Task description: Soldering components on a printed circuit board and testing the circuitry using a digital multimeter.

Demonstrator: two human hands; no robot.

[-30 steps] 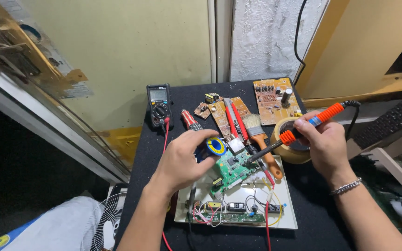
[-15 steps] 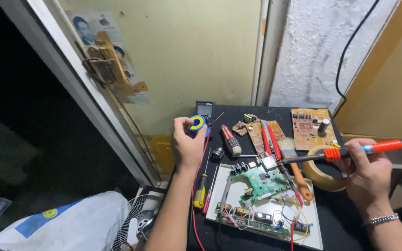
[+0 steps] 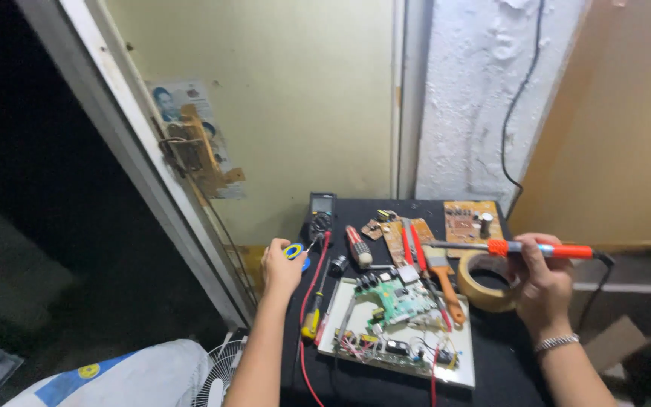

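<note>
1. The left hand (image 3: 280,267) is closed around a small blue and yellow solder spool (image 3: 293,252), pinched between thumb and fingers at the left edge of the black table (image 3: 491,377), to the left of the green circuit board (image 3: 401,298). A short tail of wire seems to stick out toward the board, though it is too thin to be sure.
2. The right hand (image 3: 540,283) is clenched around the orange-handled soldering iron (image 3: 521,247), held level to the right of the green circuit board with its metal tip pointing left over the other tools, apparently to keep the hot end off everything. Its cord trails off to the right.
3. The green circuit board lies tilted on a white tray-like panel (image 3: 461,369) with loose wires and smaller parts, directly in front of the person between both hands.
4. Behind the board lie a multimeter (image 3: 319,213), a red-handled screwdriver (image 3: 356,245), brown bare boards (image 3: 467,221) and a paintbrush (image 3: 442,283).
5. A roll of tan tape (image 3: 484,286) sits to the board's right, just under the iron hand.
6. A yellow-handled screwdriver (image 3: 311,320) lies to the board's left beside red leads.
</note>
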